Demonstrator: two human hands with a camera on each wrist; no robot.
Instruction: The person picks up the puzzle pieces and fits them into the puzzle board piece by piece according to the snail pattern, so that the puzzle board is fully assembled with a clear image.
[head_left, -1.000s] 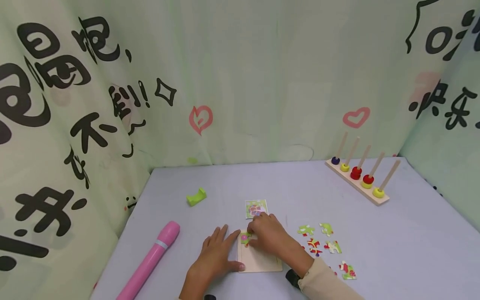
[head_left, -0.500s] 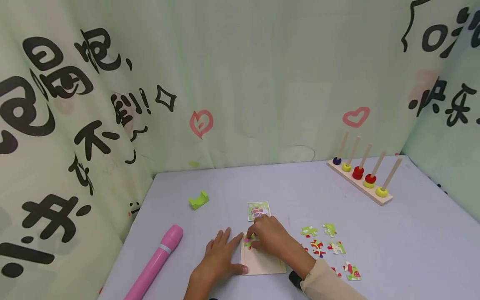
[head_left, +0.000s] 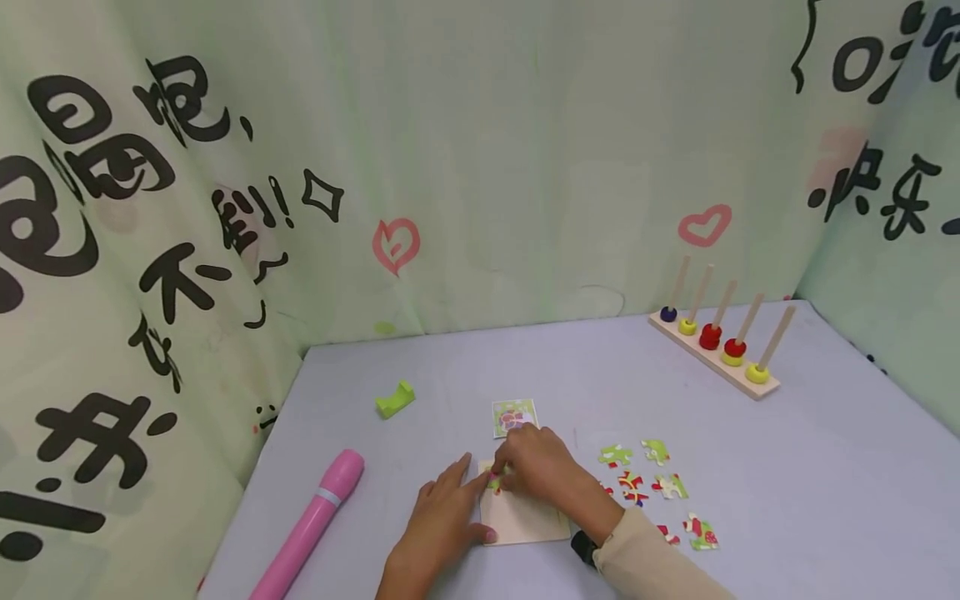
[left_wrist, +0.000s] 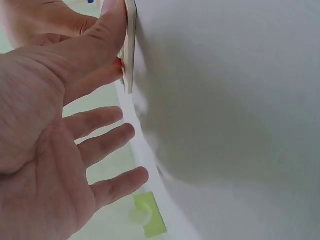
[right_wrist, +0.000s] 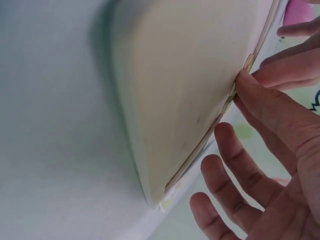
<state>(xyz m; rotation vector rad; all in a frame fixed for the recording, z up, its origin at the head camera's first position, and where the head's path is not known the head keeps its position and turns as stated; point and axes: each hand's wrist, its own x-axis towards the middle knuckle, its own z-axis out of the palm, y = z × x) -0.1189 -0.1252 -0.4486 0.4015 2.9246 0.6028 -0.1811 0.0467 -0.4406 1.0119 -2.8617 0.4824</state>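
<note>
A shallow wooden puzzle board (head_left: 525, 522) lies on the table in front of me. My left hand (head_left: 442, 517) is spread along its left side, with thumb and index finger touching the edge; in the left wrist view the other fingers (left_wrist: 107, 145) extend free of it. At the board's upper-left corner, my right hand (head_left: 536, 462) pinches a green jigsaw puzzle piece (head_left: 496, 484) between thumb and index finger. That piece is mostly covered by the fingers. The right wrist view shows the thumb (right_wrist: 265, 97) at the board's far rim, the remaining fingers loosely bent.
Several loose jigsaw pieces (head_left: 669, 487) lie right of the board. A picture card (head_left: 513, 412) sits just beyond it. Farther off are a green curved block (head_left: 395, 400) and a peg rack with coloured rings (head_left: 712, 354). A pink stick (head_left: 311, 521) lies at left.
The left index finger has moved closer to the puzzle piece at the board's corner. My right hand stays there, its fingers now covering more of the piece. The head view has shifted slightly.
</note>
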